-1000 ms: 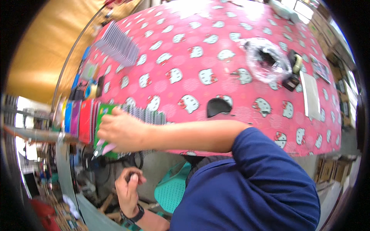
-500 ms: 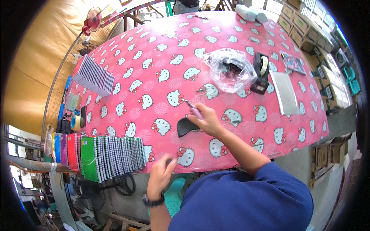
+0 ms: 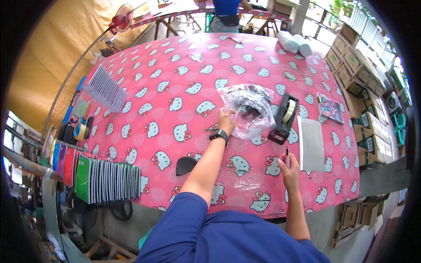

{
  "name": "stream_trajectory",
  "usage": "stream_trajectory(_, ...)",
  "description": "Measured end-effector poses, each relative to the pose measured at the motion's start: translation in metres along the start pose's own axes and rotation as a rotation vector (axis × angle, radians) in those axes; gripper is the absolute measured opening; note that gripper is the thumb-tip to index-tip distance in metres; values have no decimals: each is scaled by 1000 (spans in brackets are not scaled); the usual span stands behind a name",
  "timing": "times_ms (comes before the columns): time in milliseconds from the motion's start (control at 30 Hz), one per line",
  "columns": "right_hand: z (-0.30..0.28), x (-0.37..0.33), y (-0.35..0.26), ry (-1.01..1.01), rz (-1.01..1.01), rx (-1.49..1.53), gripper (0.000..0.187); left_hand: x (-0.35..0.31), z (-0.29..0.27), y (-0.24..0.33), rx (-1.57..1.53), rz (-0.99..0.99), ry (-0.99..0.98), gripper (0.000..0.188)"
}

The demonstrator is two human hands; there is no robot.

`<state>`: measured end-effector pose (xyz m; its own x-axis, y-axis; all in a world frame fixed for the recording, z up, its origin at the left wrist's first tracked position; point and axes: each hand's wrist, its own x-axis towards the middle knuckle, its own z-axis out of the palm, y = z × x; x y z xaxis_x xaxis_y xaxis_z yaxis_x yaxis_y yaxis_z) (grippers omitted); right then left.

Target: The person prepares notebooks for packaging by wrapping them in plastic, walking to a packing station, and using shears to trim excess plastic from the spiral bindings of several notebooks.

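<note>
My left hand (image 3: 226, 122) reaches out over the table and has its fingers closed on the near left edge of a crumpled clear plastic bag (image 3: 237, 100). Dark items show inside the bag, too blurred to name. In my right hand (image 3: 290, 170), near the table's front edge, a slim pen-like tool (image 3: 287, 151) points up and away; only its dark tip shows clearly. A dark curved, visor-shaped piece (image 3: 186, 166) lies flat left of my left forearm. Beyond the right hand stands a black tape dispenser (image 3: 284, 119) with a roll of tape.
Spiral notebooks stand in a row (image 3: 109, 179) at the near left, with another stack (image 3: 105, 90) behind. A grey-white flat packet (image 3: 311, 144) and a patterned packet (image 3: 330, 108) lie right. Cartons (image 3: 351, 57) are piled beyond the right edge. Another person (image 3: 226, 15) is at the far table.
My left hand has gone from the front edge to the plastic bag. My right hand has moved right, away from the dark curved piece, still holding the pen-like tool. The view has shifted.
</note>
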<state>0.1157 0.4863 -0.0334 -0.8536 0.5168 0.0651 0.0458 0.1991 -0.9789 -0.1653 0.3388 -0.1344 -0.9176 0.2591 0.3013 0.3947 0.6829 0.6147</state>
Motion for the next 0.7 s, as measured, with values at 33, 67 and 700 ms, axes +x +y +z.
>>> stream_trajectory(33,20,15,-7,-77,-23,-8,24,-3,-1,-21,-99,-18,-76,37)
stream_trajectory(67,34,34,0,-116,-169,-131,28,-8,-3,-25,-95,-52,-85,37)
stream_trajectory(700,367,4,-30,-794,-507,-529,35,-209,-249,-173,-85,-215,333,72)
